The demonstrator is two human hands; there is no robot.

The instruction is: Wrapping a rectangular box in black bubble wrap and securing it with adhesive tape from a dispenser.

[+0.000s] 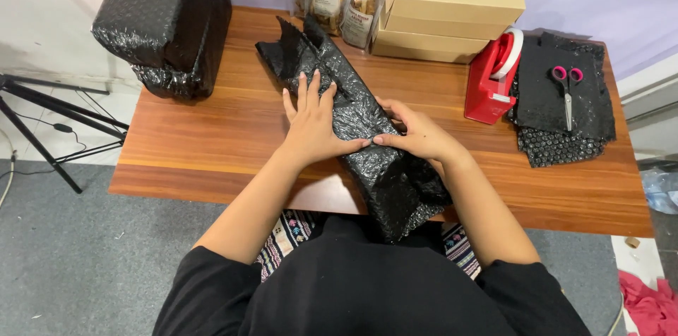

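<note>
Item under my hands: one long parcel [353,124] wrapped in glossy black bubble wrap, its surface creased and dimpled. It lies flat on the wooden tabletop [212,138], running diagonally from the far left toward the near edge. The far end is loose, with ragged flaps standing up. The near end overhangs the tabletop edge and sags, its wrap open and crumpled.

Bright, even indoor light, sharp throughout. Glare speckles the black wrap [360,117] under the fingers [311,92] and streaks the wooden surface [212,131] left of them (shadows soft, short); straight lines bow slightly near the edges.
</note>
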